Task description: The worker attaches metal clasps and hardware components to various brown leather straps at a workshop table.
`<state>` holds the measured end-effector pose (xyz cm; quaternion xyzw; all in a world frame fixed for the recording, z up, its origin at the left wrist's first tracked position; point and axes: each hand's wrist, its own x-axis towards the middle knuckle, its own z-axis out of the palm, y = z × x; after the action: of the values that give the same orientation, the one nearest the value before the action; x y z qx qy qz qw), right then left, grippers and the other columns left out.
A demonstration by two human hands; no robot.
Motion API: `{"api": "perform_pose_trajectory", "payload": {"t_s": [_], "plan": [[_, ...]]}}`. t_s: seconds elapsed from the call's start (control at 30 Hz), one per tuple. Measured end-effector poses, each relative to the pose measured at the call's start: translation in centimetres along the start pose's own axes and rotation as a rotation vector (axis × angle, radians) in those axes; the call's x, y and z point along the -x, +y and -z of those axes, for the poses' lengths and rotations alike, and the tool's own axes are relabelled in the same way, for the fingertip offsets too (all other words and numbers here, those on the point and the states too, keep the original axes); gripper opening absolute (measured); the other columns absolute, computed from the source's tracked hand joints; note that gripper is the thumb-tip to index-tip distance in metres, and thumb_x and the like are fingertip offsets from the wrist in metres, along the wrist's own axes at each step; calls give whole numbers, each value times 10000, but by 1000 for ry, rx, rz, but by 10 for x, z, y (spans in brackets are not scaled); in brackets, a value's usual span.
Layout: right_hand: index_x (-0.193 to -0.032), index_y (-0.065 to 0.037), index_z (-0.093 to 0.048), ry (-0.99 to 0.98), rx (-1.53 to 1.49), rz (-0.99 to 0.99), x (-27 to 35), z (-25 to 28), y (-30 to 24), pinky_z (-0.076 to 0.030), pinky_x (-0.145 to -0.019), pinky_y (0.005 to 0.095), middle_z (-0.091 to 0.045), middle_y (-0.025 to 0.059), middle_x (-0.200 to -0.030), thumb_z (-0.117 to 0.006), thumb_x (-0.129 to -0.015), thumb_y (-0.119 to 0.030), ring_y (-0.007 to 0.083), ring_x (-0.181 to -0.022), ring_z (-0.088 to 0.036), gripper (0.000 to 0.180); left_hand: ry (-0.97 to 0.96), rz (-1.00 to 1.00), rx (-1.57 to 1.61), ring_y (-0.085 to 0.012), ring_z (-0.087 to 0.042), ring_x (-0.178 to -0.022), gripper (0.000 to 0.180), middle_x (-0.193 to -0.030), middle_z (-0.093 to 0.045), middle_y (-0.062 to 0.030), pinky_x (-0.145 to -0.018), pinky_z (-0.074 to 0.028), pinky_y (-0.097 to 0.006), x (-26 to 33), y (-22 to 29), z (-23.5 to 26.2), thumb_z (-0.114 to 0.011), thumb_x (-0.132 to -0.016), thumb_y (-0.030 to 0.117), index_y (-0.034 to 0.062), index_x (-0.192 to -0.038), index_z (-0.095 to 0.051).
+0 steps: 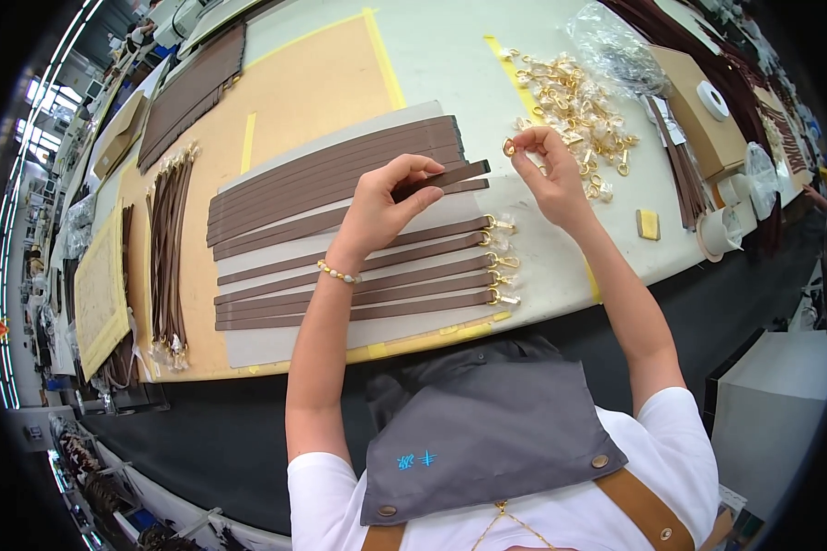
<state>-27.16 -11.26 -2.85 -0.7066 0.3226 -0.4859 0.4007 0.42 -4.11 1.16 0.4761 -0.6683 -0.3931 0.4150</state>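
Note:
My left hand (pixel 381 204) is closed on a brown strap (pixel 466 174), whose dark end sticks out to the right past my fingers. To its right, my right hand (pixel 553 179) pinches a small gold snap hook (pixel 509 147) between thumb and fingertips, apart from the strap end. Behind my left hand, a row of plain brown straps (pixel 331 174) lies side by side on a grey board (pixel 248 347). Nearer to me on that board are several straps (pixel 432 266) with gold hooks (pixel 498 261) at their right ends, partly hidden by my left forearm.
A pile of gold hooks (pixel 570 101) in clear wrapping lies beyond my right hand. At the right are a cardboard box (pixel 694 110), a white tape roll (pixel 713 99) and a yellow block (pixel 648 224). A bundle of hooked straps (pixel 168 257) lies at the left.

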Motion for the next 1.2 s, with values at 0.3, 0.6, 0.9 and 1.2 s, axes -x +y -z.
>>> {"api": "perform_pose_trajectory", "payload": {"t_s": [0.3, 0.6, 0.9, 1.2], "plan": [[-1189, -12, -546, -125, -520, -138, 17, -29, -43, -529, -1021, 328, -599, 46, -1143, -622, -1025, -35, 134, -1087, -618, 183, 87, -44, 144, -37, -575, -761, 203, -868, -673, 8, -683, -492, -205, 9, 11, -12, -780, -896, 45, -1, -1067, -678], [-1178, -30, -570, -227, -667, -223, 10, -32, -35, -536, -975, 319, -618, 39, -1132, -658, -1001, -37, 142, -1059, -643, 197, 32, 13, 192, -24, -551, -782, 186, -888, -633, 28, -685, -469, -191, 9, 17, -8, -725, -890, 3, 2, -1051, -632], [-1209, -56, -602, -348, -770, -284, -20, -36, -29, -537, -935, 287, -641, 39, -1153, -665, -1003, -80, 127, -1063, -640, 217, 87, -54, 181, -12, -566, -793, 196, -906, -665, 27, -683, -472, -177, -5, 15, -10, -743, -883, -20, 11, -1060, -666], [-1183, -61, -667, -466, -1046, -565, -22, -40, -1, -555, -840, 263, -698, 42, -1084, -681, -1012, -161, 107, -977, -658, 199, 150, -48, 113, -28, -523, -663, 172, -768, -647, 27, -603, -455, -200, -5, 8, -14, -788, -804, 10, 14, -962, -718]]}}
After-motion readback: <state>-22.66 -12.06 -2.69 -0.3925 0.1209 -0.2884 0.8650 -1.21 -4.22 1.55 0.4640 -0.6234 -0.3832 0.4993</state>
